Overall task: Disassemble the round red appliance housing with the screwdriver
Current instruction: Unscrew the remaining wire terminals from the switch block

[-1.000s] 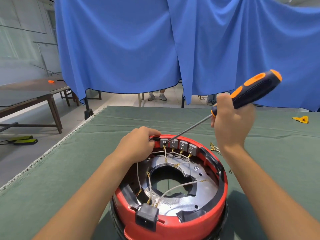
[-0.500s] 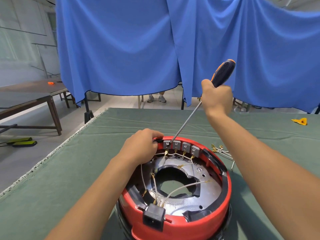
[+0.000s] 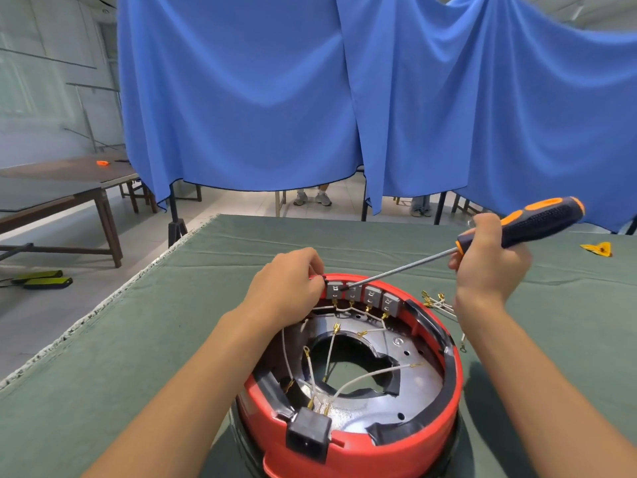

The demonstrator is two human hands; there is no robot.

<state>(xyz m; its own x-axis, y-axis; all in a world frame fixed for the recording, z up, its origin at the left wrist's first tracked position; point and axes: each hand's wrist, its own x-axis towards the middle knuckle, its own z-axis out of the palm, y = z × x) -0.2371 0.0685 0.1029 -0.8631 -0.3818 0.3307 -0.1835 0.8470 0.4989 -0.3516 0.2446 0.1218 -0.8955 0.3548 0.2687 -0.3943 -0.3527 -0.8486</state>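
- Housing (image 3: 444, 422): round, glossy red plastic shell, open side up, sitting on the green cloth-covered table (image 3: 138, 357) at the near centre.
- Inside it, a shiny metal plate (image 3: 417, 377) with a large irregular central opening; thin white wires (image 3: 365, 376) with brass terminals cross it.
- Four small grey terminal blocks (image 3: 365, 294) stand in a row along the far inner rim; a black socket (image 3: 308, 432) is set in the near rim.
- Screwdriver (image 3: 527, 224): black and orange moulded handle, long slim steel shaft. Its long axis runs from upper right down to lower left, tip resting on the leftmost grey block.
- Right hand (image 3: 489, 260) is wrapped round the lower handle, to the right of the housing's far rim.
- Left hand (image 3: 289, 284) has fingers curled on the far left rim, just beside the blocks; what exactly they pinch cannot be told.
- Loose wires with brass terminals (image 3: 436, 301) lie on the cloth just right of the housing.
- Yellow piece (image 3: 598, 249) lies far right on the cloth.
- Blue curtain (image 3: 241, 98) hangs behind the table; a wooden table (image 3: 69, 188) stands far left.
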